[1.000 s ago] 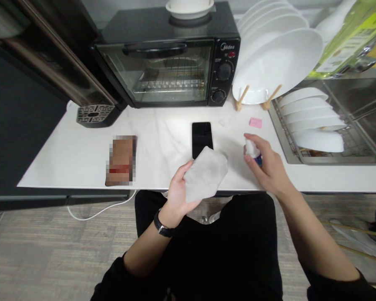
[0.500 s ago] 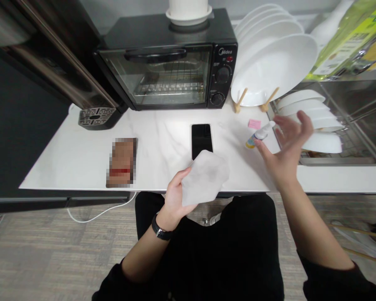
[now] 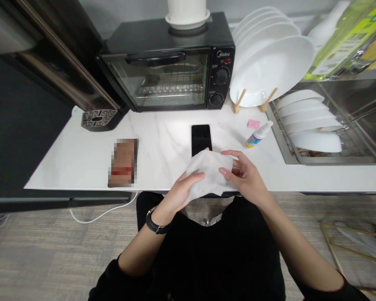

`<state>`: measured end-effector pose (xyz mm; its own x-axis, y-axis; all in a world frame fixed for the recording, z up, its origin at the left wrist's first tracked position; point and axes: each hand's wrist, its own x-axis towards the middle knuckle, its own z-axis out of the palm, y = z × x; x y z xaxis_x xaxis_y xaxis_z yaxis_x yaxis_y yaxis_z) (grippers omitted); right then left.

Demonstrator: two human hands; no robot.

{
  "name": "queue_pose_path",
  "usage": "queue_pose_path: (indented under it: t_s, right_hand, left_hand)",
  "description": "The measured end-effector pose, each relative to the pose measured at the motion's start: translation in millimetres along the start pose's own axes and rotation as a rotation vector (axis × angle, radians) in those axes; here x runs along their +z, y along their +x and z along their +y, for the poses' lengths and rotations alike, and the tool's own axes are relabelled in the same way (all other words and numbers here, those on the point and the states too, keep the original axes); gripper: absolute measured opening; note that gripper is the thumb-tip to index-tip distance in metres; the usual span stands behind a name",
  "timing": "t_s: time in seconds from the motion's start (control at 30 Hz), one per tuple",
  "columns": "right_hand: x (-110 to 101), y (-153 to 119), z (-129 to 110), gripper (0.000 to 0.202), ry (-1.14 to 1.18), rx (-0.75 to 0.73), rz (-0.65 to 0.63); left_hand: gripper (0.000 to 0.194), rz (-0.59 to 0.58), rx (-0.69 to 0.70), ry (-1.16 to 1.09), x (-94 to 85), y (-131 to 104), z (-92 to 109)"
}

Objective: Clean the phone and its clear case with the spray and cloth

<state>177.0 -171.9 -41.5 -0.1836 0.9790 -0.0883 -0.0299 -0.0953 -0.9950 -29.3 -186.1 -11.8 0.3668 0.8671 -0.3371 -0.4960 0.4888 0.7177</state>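
With our left hand point(image 3: 177, 195) we hold the white cloth point(image 3: 208, 165) at its left side; the thumb lies on top, and the other fingers are mostly hidden under it. With our right hand point(image 3: 247, 177) we hold its right edge, the fingers narrow, closed upon the fabric between thumb and fingers. The cloth is at the near edge of the white counter point(image 3: 163, 167), and it covers from our view the near end of the black phone point(image 3: 201, 139). We cannot tell if cloth and phone are touching. To the right of the phone stands the spray bottle point(image 3: 257, 135), with the pink note point(image 3: 253, 124) just beside it, on the far side. The toaster oven point(image 3: 169, 79) is at the far side of the counter.
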Motion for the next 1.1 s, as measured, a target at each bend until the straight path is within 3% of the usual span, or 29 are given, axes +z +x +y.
queue_pose_path:
  t_s: [0.1,0.23,0.4,0.47,0.57,0.67,0.73,0.83,0.97,1.1]
  right_hand:
    - [-7.0,0.1,-1.6,0.048,-0.095,-0.039,0.074]
    - [-25.6,6.2,-1.8,0.046,-0.314,-0.083,0.173]
    - [-38.6,16.3,0.7,0.052,-0.644,-0.119,0.135]
    - [-36.0,14.5,-0.3,0.051,-0.843,-0.181,0.16]
    - [-27.8,4.7,-4.5,0.051,-1.163,-0.248,0.254]
    - [-19.8,-3.9,-9.3,0.043,-1.358,-0.291,0.358]
    - [-16.0,-3.0,-10.7,0.034,-1.366,-0.391,0.384]
    - [-11.8,9.6,-7.3,0.031,-1.266,-0.562,0.267]
    - [-7.2,29.9,4.7,0.033,-1.142,-0.605,0.158]
    - [-5.7,36.8,14.3,0.034,-1.108,-0.58,0.13]
  left_hand:
    - [0.077,-0.028,0.089,0.118,-11.3,5.8,-0.8]
    - [0.073,0.064,0.138,0.248,-29.5,15.5,-3.5]
    - [0.076,0.034,0.152,0.449,-44.7,16.3,-1.0]
    - [0.072,0.06,0.202,0.576,-47.9,12.7,4.3]
    - [0.053,0.197,0.348,0.881,-49.7,10.0,18.9]
    - [0.055,0.324,0.45,1.268,-40.6,22.1,37.8]
    - [0.07,0.404,0.382,1.602,-25.5,42.2,48.0]
    - [0.09,0.472,0.245,1.956,3.9,84.0,54.6]
    - [0.107,0.428,0.147,2.136,30.0,129.9,54.5]
    - [0.106,0.436,0.167,2.156,26.4,140.7,62.6]
